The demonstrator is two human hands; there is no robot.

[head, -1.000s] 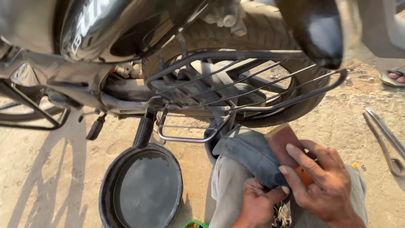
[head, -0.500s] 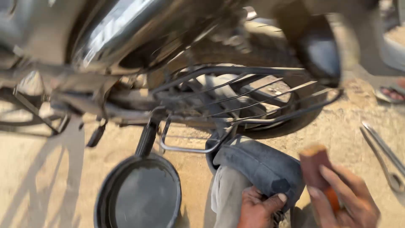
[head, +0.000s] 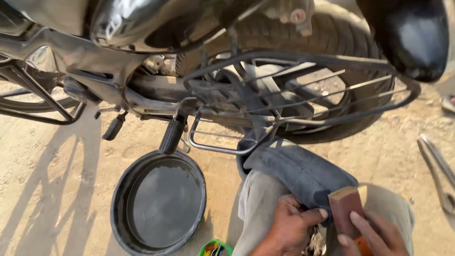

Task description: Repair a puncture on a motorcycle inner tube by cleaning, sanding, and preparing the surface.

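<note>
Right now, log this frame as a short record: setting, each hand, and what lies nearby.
setting: sandy ground beside a motorcycle's rear wheel
left hand: pinning the dark rubber inner tube on the knee
right hand: holding a brown rectangular block at the tube's edge
nearby: black round basin of water, metal tyre levers on the ground

Right hand [head: 374, 234] seemingly cut off below

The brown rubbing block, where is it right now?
Lower right of the head view: the brown block is in the right hand, resting on the dark inner tube.
</note>
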